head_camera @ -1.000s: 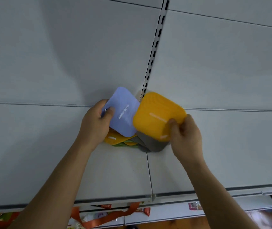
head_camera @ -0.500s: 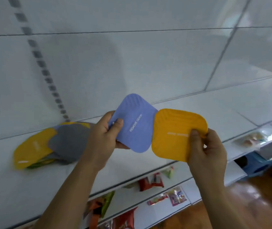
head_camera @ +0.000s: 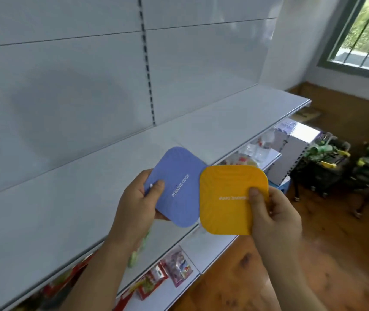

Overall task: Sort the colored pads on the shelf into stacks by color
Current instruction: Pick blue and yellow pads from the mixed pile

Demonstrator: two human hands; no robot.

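A lower shelf (head_camera: pixel 201 248) carries small snack packets (head_camera: pixel 176 265) in red and pink wrappers, and clear bags (head_camera: pixel 255 149) lie further along it; a slotted metal upright (head_camera: pixel 147 70) runs down the pale back panel (head_camera: pixel 66 86). To the right, a wooden floor (head_camera: pixel 313 254) holds dark wheeled carts (head_camera: pixel 327 169) with green goods; a barred window (head_camera: pixel 367 32) stands in the upper corner.

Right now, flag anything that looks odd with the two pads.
Only one thing: the white lettering on the orange pad in the right hand reads upside down, unlike the blue pad in the left hand.
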